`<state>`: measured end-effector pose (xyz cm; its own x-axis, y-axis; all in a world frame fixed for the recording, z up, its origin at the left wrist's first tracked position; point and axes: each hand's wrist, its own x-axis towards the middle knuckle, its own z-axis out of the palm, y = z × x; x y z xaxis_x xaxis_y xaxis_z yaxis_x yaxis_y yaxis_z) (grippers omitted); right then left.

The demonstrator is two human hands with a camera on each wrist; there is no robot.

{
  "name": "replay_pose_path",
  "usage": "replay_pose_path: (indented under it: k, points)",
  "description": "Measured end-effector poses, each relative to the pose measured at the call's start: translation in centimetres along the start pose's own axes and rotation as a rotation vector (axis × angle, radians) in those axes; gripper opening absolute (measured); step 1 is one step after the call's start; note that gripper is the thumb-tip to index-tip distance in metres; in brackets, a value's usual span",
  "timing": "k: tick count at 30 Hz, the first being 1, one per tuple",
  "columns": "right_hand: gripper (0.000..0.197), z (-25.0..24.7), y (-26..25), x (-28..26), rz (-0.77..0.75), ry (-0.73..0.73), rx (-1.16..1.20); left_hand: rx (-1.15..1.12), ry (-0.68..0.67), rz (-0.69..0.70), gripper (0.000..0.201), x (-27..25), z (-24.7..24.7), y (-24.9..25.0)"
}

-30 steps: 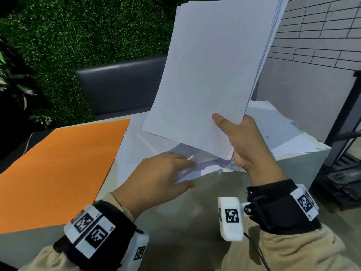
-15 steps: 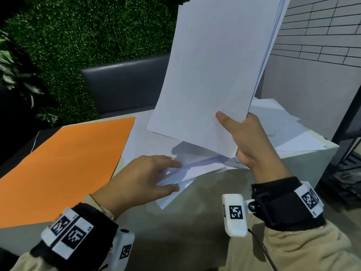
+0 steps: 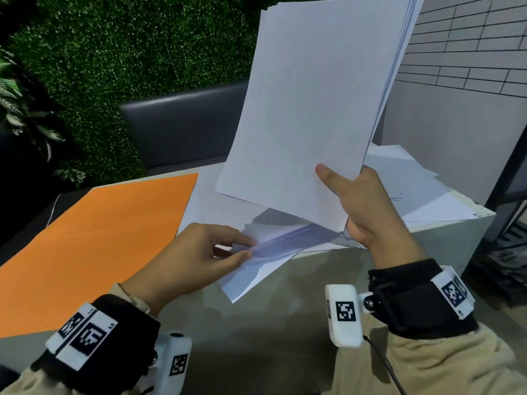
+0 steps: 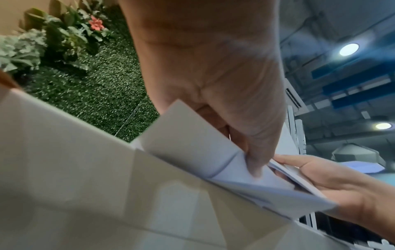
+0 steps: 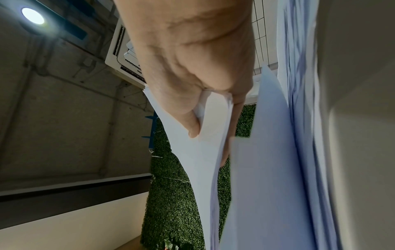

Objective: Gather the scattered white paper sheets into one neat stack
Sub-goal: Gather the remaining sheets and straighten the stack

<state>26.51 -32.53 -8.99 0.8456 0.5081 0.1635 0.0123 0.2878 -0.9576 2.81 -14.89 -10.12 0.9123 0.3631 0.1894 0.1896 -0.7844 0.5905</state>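
My right hand (image 3: 362,206) grips the lower corner of a stack of white sheets (image 3: 313,109) held upright above the table, thumb on the front face. In the right wrist view the same stack (image 5: 213,152) sits pinched between thumb and fingers. Just below it my left hand (image 3: 199,252) pinches the edge of a loose white sheet (image 3: 273,246) that lies at the table's front edge and overhangs it. The left wrist view shows that sheet (image 4: 192,143) bent up under my fingers. More loose white sheets (image 3: 422,195) lie scattered on the right part of the table.
A large orange sheet (image 3: 94,238) covers the left half of the white table (image 3: 256,323). Behind it stand a dark grey bench (image 3: 182,129) and a green hedge wall (image 3: 114,52). A tiled wall and a black metal rack (image 3: 510,238) are on the right.
My left hand slid left and toward me along the front edge, dragging a loose sheet out from under the pile. The held stack stayed upright in my right hand.
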Motion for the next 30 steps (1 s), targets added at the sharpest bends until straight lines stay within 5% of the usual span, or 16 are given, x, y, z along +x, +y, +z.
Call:
replay_pose_path:
  k: [10,20,24,30]
  points:
    - [0.027,-0.1,-0.4,-0.2,-0.011,0.008,0.004,0.265,0.042,0.076,0.007,0.0,-1.6,-0.7]
    - [0.036,-0.8,-0.8,0.3,-0.04,0.202,0.116,0.095,0.242,-0.034,0.031,-1.7,-6.8,-1.1]
    - [0.031,-1.9,-1.5,0.5,-0.044,0.243,0.166,0.147,0.371,-0.037,0.013,-2.3,-8.7,-1.4]
    - [0.033,-2.4,-1.3,0.7,-0.018,0.252,0.166,0.242,0.178,-0.134,0.023,-3.4,-9.4,-1.0]
